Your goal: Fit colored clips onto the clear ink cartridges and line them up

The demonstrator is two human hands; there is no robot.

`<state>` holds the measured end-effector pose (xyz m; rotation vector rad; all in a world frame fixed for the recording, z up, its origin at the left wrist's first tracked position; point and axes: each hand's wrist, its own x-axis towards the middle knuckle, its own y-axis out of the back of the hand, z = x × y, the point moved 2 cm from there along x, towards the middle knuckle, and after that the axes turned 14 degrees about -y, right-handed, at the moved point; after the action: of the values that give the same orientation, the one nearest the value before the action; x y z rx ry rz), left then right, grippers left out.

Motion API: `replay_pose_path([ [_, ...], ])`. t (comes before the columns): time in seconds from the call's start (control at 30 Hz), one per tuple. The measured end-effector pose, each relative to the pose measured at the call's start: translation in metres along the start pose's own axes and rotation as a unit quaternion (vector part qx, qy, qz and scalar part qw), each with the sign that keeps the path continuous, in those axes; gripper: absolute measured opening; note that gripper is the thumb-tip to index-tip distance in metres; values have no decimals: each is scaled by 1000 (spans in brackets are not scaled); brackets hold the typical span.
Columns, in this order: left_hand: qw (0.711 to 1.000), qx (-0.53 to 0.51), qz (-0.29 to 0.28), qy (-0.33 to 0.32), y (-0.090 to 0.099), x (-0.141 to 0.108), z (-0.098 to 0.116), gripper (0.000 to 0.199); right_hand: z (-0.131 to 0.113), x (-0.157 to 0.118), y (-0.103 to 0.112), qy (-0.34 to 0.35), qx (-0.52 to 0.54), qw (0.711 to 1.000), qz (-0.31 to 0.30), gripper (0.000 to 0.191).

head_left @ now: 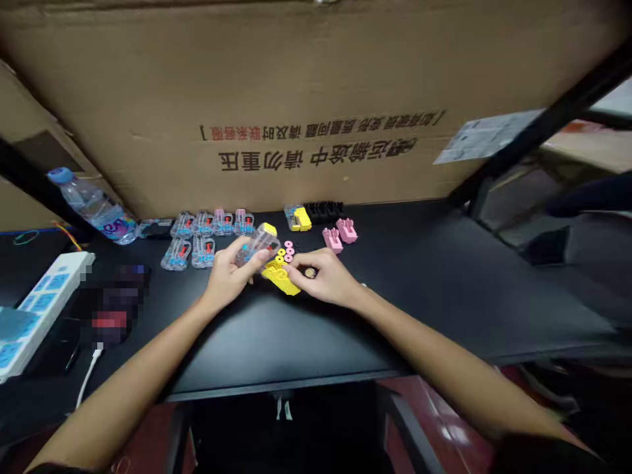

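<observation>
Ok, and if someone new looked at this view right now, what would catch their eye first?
Probably the bright yellow part in the right hand, close to the clear case in the left hand, near the middle of the view. Next, perhaps, the big cardboard with upside-down printing, standing along the back of the black table. The blue-capped bottle at the left rear may also stand out.

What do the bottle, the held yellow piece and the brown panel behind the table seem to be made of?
Bottle: probably thin, glossy plastic; it is see-through with highlights.
Yellow piece: likely moulded plastic, opaque and evenly coloured; its exact finish is unclear.
Brown panel: apparently matte cardboard, with faint creases and printed characters.
</observation>
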<state>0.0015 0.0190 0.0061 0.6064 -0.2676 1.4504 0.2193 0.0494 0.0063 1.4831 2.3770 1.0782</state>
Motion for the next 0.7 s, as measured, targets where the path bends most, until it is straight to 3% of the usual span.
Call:
replay_pose_path([
  [0.13, 997, 47, 59, 0, 14, 8, -4, 39, 18, 8, 26, -45, -55, 992, 106, 37],
  [0.23, 996, 62, 67, 12, 18, 10, -7, 39, 31, 13, 45, -122, -149, 964, 182, 35],
  [0.47, 996, 82, 41, 6, 15, 7, -8, 34, 49, 18, 59, -288, -313, 892, 150, 20],
  [0.7, 996, 81, 27, 14, 15, 7, -15, 36, 61, 22, 66, -343, -346, 861, 142, 18],
])
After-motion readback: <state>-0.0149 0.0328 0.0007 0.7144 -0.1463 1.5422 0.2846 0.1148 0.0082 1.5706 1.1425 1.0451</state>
